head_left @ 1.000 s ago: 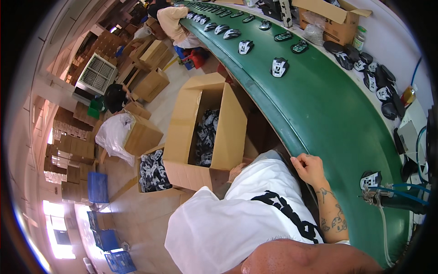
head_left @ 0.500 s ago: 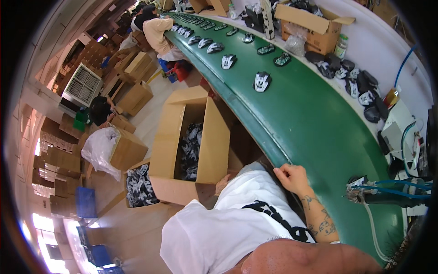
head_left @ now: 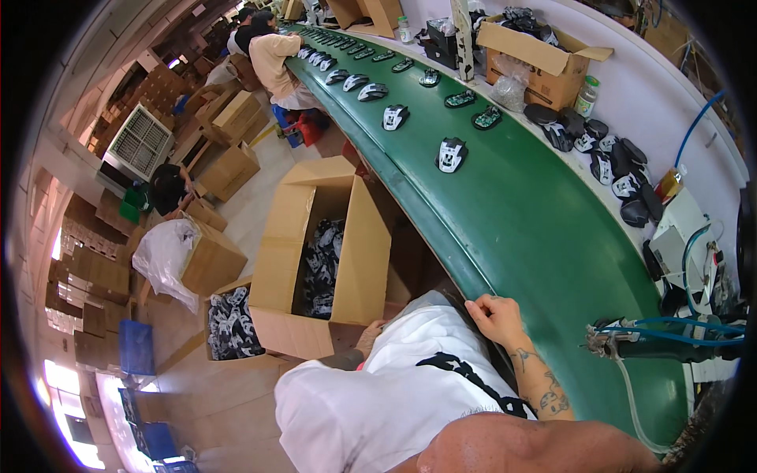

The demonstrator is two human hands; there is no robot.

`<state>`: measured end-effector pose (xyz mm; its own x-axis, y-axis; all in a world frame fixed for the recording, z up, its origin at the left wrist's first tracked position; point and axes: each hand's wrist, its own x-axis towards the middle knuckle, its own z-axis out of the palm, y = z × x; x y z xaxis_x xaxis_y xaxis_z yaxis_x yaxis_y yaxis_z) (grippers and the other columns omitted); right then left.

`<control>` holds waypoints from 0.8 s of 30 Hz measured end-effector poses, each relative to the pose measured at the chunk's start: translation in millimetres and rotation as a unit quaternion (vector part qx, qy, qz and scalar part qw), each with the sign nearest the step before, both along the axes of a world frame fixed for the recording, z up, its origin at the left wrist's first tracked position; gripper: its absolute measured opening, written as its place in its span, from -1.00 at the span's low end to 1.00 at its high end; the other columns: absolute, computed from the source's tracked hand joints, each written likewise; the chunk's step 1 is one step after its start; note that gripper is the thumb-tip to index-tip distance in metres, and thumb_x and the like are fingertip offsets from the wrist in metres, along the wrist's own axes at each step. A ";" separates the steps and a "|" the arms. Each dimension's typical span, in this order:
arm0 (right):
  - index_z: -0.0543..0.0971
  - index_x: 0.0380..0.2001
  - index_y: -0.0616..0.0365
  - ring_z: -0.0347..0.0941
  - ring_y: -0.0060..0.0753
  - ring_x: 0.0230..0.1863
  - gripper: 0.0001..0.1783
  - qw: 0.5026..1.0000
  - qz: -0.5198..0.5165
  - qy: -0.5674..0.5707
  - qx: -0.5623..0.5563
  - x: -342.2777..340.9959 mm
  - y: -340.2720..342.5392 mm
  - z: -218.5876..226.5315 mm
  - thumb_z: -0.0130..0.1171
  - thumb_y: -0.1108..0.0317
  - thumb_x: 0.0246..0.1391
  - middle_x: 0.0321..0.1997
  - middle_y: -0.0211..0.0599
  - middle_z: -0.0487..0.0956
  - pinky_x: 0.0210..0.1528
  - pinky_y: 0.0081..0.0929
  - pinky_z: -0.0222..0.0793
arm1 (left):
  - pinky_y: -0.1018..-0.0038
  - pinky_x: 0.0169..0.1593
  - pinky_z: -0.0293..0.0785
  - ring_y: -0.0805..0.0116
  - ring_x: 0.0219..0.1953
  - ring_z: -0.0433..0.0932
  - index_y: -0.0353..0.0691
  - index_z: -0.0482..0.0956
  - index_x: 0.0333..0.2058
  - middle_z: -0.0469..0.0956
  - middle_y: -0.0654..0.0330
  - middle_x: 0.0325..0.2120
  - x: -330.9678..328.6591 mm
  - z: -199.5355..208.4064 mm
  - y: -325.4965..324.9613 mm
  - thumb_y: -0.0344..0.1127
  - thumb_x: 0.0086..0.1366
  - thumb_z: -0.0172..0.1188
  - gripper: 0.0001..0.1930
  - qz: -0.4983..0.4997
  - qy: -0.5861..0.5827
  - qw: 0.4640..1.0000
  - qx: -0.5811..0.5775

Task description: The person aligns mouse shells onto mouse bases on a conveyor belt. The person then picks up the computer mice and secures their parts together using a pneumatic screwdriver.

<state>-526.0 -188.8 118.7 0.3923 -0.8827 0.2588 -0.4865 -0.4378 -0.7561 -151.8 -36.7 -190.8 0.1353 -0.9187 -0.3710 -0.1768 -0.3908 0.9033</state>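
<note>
My right hand (head_left: 495,317) rests loosely curled on the near edge of the green conveyor belt (head_left: 544,260), with nothing visible in its fingers. Low beside my thigh is my left hand (head_left: 369,337), close to the open cardboard box (head_left: 359,268); its fingers are mostly hidden. Black and grey plastic parts (head_left: 322,264) fill the inside of that box. On the belt, the nearest piece is a white and black mouse shell (head_left: 452,155). Another mouse shell (head_left: 395,117) lies farther up, with several more in a row beyond. Mouse bases with green circuit boards (head_left: 486,117) line the far side.
A powered tool with blue hoses (head_left: 631,335) stands over the belt at right. Loose mouse covers (head_left: 623,165) lie along the wall ledge, near a carton (head_left: 532,75). A second box of parts (head_left: 233,323) sits on the floor. A co-worker (head_left: 272,59) is at the belt's far end.
The view has shifted slightly, so the scene sits a little lower. My left hand has drawn back toward my leg, and more of its forearm shows. My right hand stays on the belt edge.
</note>
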 end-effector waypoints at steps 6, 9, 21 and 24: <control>0.53 -0.66 0.07 0.44 -0.26 -0.68 -0.68 1.000 -0.007 0.011 0.018 0.2 -4.8 -1.4 0.22 0.12 0.04 -0.74 -0.31 0.47 -0.58 -0.36 0.32 | 0.47 -0.11 0.41 0.42 -0.10 0.49 -0.26 0.53 -0.09 0.55 0.13 -0.15 -10.4 124.9 -16.6 -0.18 0.32 0.01 -0.68 -0.033 0.019 0.977 0.208; 0.53 -0.66 0.10 0.43 -0.26 -0.67 -0.69 1.000 -0.004 -0.002 0.019 -0.8 -3.0 2.1 0.22 0.16 0.04 -0.73 -0.30 0.47 -0.58 -0.38 0.32 | 0.46 -0.10 0.41 0.31 -0.09 0.53 -0.23 0.56 -0.13 0.59 0.09 -0.17 -25.8 139.0 -22.0 -0.06 0.32 0.00 -0.63 -0.005 -0.004 0.965 0.262; 0.52 -0.66 0.08 0.43 -0.29 -0.67 -0.70 1.000 0.006 -0.003 0.003 -3.8 -0.5 -6.8 0.23 0.16 0.03 -0.76 -0.33 0.44 -0.57 -0.40 0.33 | 0.39 -0.16 0.50 0.39 -0.26 0.59 -0.25 0.60 -0.17 0.63 0.18 -0.23 4.2 150.3 -40.8 -0.14 0.24 0.12 -0.68 -0.178 0.017 0.922 0.344; 0.51 -0.67 0.08 0.43 -0.28 -0.67 -0.69 0.999 0.041 -0.009 -0.001 -8.5 -4.6 -4.9 0.23 0.17 0.03 -0.75 -0.32 0.45 -0.58 -0.39 0.32 | 0.46 -0.07 0.48 0.51 -0.19 0.55 -0.27 0.58 -0.13 0.60 0.28 -0.19 9.9 110.2 -40.3 -0.25 0.26 0.13 -0.73 -0.117 0.126 0.914 0.368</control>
